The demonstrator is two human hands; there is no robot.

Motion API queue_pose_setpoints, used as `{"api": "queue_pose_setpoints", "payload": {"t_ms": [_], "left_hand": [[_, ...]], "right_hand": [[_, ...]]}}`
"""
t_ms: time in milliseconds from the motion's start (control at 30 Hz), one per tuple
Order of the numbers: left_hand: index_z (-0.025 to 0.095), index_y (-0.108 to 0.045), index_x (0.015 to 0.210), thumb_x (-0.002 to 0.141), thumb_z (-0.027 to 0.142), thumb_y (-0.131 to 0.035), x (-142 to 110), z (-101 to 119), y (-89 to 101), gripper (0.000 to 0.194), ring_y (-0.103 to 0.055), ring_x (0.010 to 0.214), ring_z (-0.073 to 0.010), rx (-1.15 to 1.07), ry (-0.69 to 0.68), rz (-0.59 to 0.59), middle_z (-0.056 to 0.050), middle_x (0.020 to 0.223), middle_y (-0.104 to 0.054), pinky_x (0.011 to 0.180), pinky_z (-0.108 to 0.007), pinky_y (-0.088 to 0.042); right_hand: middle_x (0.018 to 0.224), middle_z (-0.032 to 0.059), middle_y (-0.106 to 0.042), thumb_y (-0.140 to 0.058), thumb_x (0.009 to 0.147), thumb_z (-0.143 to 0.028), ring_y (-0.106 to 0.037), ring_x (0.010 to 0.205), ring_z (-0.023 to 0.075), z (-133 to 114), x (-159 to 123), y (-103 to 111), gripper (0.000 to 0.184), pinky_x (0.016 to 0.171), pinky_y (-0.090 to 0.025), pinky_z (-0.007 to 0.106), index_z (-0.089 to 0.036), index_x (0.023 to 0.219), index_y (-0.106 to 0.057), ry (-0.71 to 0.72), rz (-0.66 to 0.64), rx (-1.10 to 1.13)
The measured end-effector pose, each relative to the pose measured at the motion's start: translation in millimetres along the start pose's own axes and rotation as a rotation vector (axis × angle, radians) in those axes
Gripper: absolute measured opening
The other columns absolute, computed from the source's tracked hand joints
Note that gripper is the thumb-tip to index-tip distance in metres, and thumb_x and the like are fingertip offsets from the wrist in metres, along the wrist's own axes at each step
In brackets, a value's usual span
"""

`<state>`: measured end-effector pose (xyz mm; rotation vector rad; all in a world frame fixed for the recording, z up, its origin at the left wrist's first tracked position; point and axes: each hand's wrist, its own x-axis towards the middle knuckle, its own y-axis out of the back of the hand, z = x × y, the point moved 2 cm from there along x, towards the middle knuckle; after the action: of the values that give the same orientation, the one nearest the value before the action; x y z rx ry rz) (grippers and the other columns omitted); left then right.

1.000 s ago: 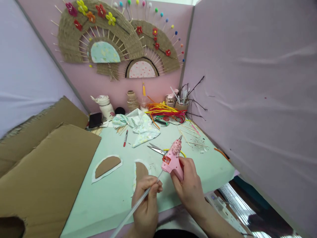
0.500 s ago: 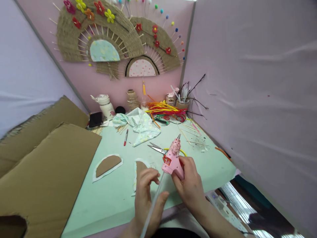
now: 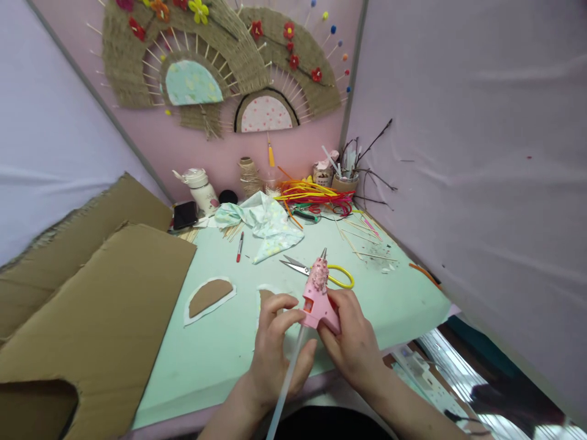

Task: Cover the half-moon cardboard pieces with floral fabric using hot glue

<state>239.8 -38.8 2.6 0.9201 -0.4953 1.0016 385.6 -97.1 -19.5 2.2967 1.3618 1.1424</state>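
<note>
My right hand (image 3: pixel 352 336) is closed round the handle of a pink glue gun (image 3: pixel 317 284), whose metal nozzle points up and away from me. A long translucent glue stick (image 3: pixel 287 388) sticks out of its rear and slants down toward me. Beside it, my left hand (image 3: pixel 274 345) has its fingers bent and apart, fingertips at the gun's rear left side and thumb near the stick. Scissors (image 3: pixel 342 282) with yellow handles lie open behind the gun. Left of my hands lies a cardboard half-circle (image 3: pixel 210 297) on fabric; a second cardboard piece (image 3: pixel 265 294) is mostly hidden behind my left hand.
Large cardboard sheets (image 3: pixel 105 293) cover the left side. Farther back are patterned fabric (image 3: pixel 275 229), a red marker (image 3: pixel 239 247), a bottle (image 3: pixel 200 190), a twine spool (image 3: pixel 249 176) and yellow and red strips (image 3: pixel 312 194). Thin sticks (image 3: pixel 362 235) lie at right. Decorated fans (image 3: pixel 192 82) hang on the back wall.
My left fingers have moved up and right onto the gun's rear side. The gun has shifted slightly left of the scissors, showing more of their yellow handles. The whole view has shifted a little.
</note>
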Motion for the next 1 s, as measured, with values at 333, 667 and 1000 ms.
{"api": "queue_pose_setpoints", "payload": {"t_ms": [333, 667, 1000], "left_hand": [[0.020, -0.053, 0.108, 0.073, 0.000, -0.063, -27.4, 2.7, -7.7, 0.042, -0.060, 0.092, -0.0177, 0.035, -0.036, 0.212, -0.005, 0.098, -0.058, 0.078, -0.034, -0.053], [0.020, -0.055, 0.098, 0.076, 0.004, -0.063, -13.8, -2.4, 3.6, 0.028, -0.056, 0.102, -0.0189, -0.081, 0.100, 0.060, -0.008, 0.110, -0.057, 0.084, -0.034, -0.049], [0.021, -0.043, 0.118, 0.072, 0.005, -0.056, 8.7, -0.6, 20.4, 0.051, -0.050, 0.114, -0.0266, -0.198, 0.103, -0.282, -0.014, 0.119, -0.053, 0.094, -0.049, -0.043]], "right_hand": [[0.102, 0.0072, -0.051, -0.049, 0.083, -0.012, -0.052, 0.096, 0.0221, -0.5, 1.8, -1.5, 0.035, 0.079, -0.049, 0.035, -0.020, 0.117, -0.045, -0.091, 0.021, 0.023], [0.102, 0.0086, -0.052, -0.050, 0.085, -0.015, -0.054, 0.094, 0.0228, 5.3, 1.1, -1.4, 0.034, 0.078, -0.050, 0.036, -0.019, 0.118, -0.044, -0.088, 0.021, -0.022], [0.105, 0.0097, -0.056, -0.051, 0.083, -0.014, -0.055, 0.102, 0.0239, -3.9, -0.9, -1.5, 0.034, 0.082, -0.052, 0.036, -0.020, 0.117, -0.045, -0.027, -0.021, -0.013]]}}
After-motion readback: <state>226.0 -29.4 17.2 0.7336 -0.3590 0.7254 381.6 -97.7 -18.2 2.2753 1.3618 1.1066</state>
